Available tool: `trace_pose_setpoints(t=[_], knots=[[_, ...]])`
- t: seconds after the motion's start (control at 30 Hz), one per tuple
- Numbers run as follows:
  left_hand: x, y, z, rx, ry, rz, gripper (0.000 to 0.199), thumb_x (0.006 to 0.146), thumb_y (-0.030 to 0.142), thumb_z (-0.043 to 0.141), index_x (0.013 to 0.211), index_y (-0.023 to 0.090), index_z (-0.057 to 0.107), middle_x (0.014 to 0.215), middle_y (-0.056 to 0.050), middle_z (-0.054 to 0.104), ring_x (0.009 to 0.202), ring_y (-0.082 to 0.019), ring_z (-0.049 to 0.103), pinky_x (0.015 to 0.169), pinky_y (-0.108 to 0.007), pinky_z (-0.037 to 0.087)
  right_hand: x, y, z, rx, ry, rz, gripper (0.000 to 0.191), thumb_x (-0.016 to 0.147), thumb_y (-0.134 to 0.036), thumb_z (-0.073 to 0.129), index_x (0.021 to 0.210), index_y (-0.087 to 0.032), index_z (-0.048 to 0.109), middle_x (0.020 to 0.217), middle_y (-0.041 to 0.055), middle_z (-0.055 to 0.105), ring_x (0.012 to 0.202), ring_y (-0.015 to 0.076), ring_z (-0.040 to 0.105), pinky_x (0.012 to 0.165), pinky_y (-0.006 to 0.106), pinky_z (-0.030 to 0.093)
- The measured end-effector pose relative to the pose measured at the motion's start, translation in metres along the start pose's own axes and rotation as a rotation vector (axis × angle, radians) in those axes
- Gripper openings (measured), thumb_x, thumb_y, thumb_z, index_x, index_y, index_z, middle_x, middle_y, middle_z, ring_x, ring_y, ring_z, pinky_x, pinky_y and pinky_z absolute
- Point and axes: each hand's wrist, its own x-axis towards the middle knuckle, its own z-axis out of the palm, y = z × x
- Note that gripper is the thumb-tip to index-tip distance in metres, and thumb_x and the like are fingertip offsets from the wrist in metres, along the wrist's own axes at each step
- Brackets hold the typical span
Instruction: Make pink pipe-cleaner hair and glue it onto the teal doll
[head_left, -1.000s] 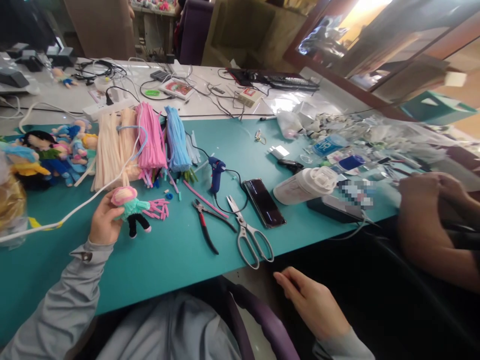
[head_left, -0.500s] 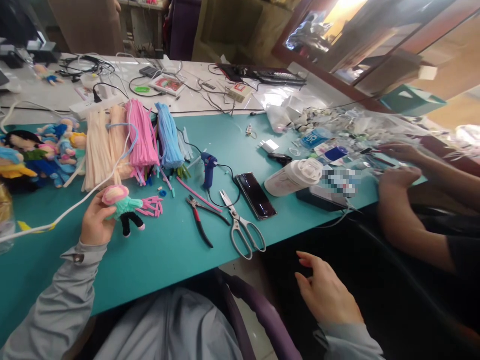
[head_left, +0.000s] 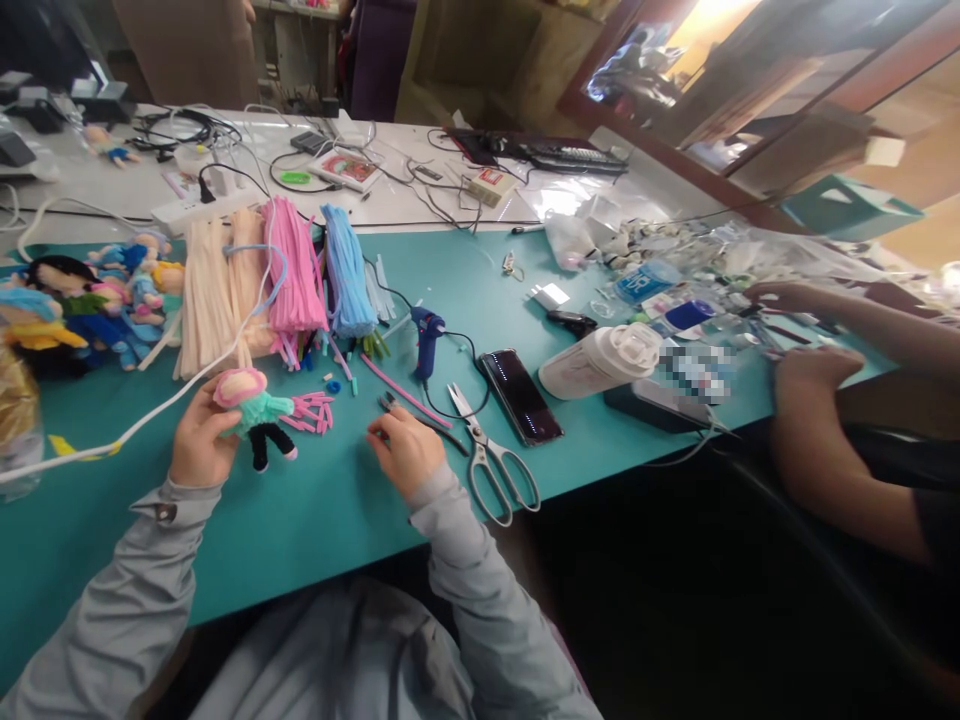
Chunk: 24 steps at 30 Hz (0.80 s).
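Note:
My left hand (head_left: 204, 440) is closed around a small fuzzy doll (head_left: 256, 412) with a pink-edged head, mint-green top and black legs. Short pink pieces (head_left: 313, 411) lie just right of the doll. Over the red-and-black pliers (head_left: 388, 401) is my right hand (head_left: 409, 452), its fingers curled together. It covers the pliers' red handle, and whether it grips them is hidden. Scissors (head_left: 491, 465) with grey handles lie to its right, blades partly open. A blue glue gun (head_left: 426, 345) stands beyond, with a pink stem (head_left: 405, 390) beside it.
Bundles of peach, pink and blue stems (head_left: 296, 270) stand behind the doll, with more dolls (head_left: 67, 310) at left. A white cable (head_left: 172, 398) crosses the left side. A phone (head_left: 521, 395) and white tumbler (head_left: 600, 362) sit at right. Another person's hands (head_left: 817, 375) work farther right.
My right hand has come from beyond the table's front edge, moving left onto the table over the pliers. Its fingers have curled in. My left hand still holds the doll.

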Motion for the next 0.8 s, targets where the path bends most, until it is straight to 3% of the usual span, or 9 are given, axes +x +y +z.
trace_pose_setpoints(t=[0.2,0.47,0.6,0.73,0.8], knots=[[0.001,-0.003,0.0,-0.02,-0.017,0.009,0.043,0.051,0.013,0.076,0.094,0.018,0.069,0.094,-0.008,0.076,0.089,-0.025,0.068,0.068,-0.029,0.052,0.027,-0.011,-0.001,-0.115,-0.048,0.029,0.021,0.096,-0.03,0.051,0.108,-0.023,0.067,0.108,0.0069,0.067,0.099,0.0203,0.066,0.074,0.027,0.047],[0.001,-0.004,0.001,-0.008,0.018,0.006,0.043,0.05,0.015,0.076,0.093,0.02,0.07,0.092,-0.006,0.076,0.086,-0.024,0.069,0.064,-0.028,0.051,0.026,-0.02,0.002,-0.188,-0.093,0.037,0.022,0.097,-0.022,0.043,0.108,-0.016,0.063,0.107,0.0135,0.067,0.098,0.0226,0.066,0.072,0.028,0.046],[0.002,-0.004,0.001,0.023,0.013,0.03,0.041,0.05,0.016,0.075,0.091,0.021,0.07,0.092,-0.005,0.076,0.088,-0.024,0.069,0.064,-0.027,0.052,-0.007,-0.003,0.001,-0.153,-0.111,-0.014,0.015,0.094,-0.02,0.048,0.098,-0.018,0.063,0.099,0.0101,0.069,0.087,0.0198,0.067,0.067,0.026,0.044],[0.001,-0.005,0.001,0.033,0.01,0.022,0.043,0.05,0.018,0.075,0.093,0.021,0.069,0.095,-0.006,0.075,0.094,-0.027,0.068,0.065,-0.029,0.053,-0.062,0.045,-0.005,0.033,-0.01,-0.064,0.019,0.094,-0.024,0.042,0.083,-0.022,0.057,0.079,0.003,0.068,0.071,0.0159,0.064,0.063,0.025,0.042],[0.001,-0.006,0.002,0.034,0.013,0.016,0.044,0.05,0.019,0.075,0.094,0.02,0.069,0.095,-0.007,0.075,0.096,-0.029,0.068,0.067,-0.03,0.054,-0.09,0.074,-0.007,0.115,0.026,0.005,0.025,0.096,-0.029,0.035,0.078,-0.024,0.052,0.068,0.0009,0.063,0.06,0.0156,0.06,0.057,0.025,0.042]])
